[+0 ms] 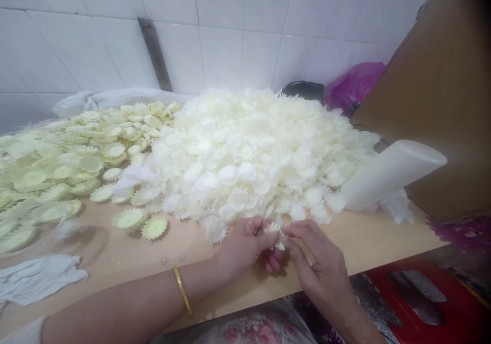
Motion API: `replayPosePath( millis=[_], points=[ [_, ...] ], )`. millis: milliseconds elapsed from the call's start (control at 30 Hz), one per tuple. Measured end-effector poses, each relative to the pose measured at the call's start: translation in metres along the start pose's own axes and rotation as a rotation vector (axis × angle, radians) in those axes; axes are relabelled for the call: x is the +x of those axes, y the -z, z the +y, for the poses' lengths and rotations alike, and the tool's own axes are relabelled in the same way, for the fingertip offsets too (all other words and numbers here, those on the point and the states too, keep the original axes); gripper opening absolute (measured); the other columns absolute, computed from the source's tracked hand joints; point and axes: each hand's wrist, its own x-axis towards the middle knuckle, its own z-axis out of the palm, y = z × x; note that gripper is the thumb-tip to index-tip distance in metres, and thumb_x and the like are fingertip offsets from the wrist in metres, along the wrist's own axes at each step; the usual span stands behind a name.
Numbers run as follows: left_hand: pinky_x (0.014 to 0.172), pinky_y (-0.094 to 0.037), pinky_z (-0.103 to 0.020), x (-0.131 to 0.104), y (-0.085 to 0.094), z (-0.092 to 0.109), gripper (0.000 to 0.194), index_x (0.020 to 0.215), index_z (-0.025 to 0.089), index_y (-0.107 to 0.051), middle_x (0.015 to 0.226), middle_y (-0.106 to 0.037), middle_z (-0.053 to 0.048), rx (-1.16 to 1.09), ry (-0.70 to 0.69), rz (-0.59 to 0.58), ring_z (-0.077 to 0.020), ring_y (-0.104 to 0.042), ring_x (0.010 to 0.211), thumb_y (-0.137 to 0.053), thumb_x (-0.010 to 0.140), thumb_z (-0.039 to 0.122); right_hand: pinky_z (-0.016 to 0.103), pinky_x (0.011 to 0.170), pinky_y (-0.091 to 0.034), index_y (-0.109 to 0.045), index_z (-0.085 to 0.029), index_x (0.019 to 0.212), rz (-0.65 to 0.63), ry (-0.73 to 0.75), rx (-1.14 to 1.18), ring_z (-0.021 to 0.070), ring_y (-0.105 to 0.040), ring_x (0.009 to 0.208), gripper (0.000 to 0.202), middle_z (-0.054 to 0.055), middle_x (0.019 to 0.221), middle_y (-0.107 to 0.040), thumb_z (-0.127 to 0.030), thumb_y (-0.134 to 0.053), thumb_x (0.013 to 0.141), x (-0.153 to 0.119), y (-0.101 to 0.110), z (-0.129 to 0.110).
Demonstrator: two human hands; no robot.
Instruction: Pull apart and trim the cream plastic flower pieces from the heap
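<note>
My left hand [249, 241], with a gold bangle on its wrist, pinches a small white flower piece [274, 235] at the table's front edge. My right hand [320, 257] meets it from the right, thumb and forefinger pressed together on the piece's right side. Just beyond both hands rises a large heap of white, fringed petal discs [245, 149]. Pale yellow-green discs [57, 170] lie in stacks to the left, and two small groups of them [154, 228] sit nearer on the wooden table [134, 262].
A white bottle [395, 172] leans at the right beside a large cardboard box [433, 98]. White cloth [42, 277] lies at the left front. Purple plastic [355, 83] is by the tiled wall. A red plastic item [433, 298] stands below the table at the right.
</note>
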Motion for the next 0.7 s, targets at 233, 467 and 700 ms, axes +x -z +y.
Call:
replayPosePath(
  millis=[233,467,700],
  points=[
    [0.043,-0.045,-0.02,0.0003,0.001,-0.0014,0.035,0.068,0.013,-0.053,0.051,-0.06,-0.004,0.035,-0.02,0.007,-0.0108,-0.056,0.043,-0.056,0.072,0.047,0.029,0.066,-0.041,-0.054,-0.019,0.088,-0.085,-0.015,-0.04,0.0174,-0.05,0.079,0.011,0.005,0.084,-0.053,-0.016,-0.046,0.082,0.0019,-0.0016,-0.0015],
    [0.052,-0.048,-0.024,-0.0002,-0.0014,0.0032,0.042,0.069,0.011,-0.055,0.058,-0.061,-0.006,0.073,-0.005,0.018,-0.0111,-0.058,0.05,-0.046,0.076,0.051,0.03,0.064,-0.036,-0.053,-0.018,0.074,-0.054,0.055,-0.207,0.017,-0.047,0.071,0.01,0.003,0.072,-0.053,-0.013,-0.046,0.079,0.0052,-0.0056,-0.0016],
    [0.065,-0.048,-0.03,0.0012,0.0026,0.0018,0.024,0.067,0.013,-0.051,0.064,-0.065,-0.008,-0.054,0.076,-0.008,-0.0162,-0.063,0.062,-0.064,0.067,0.032,0.031,0.066,-0.036,-0.056,-0.016,0.079,0.001,0.109,-0.308,0.0171,-0.049,0.069,0.019,0.005,0.07,-0.055,-0.01,-0.038,0.08,0.003,-0.005,0.0042]
  ],
)
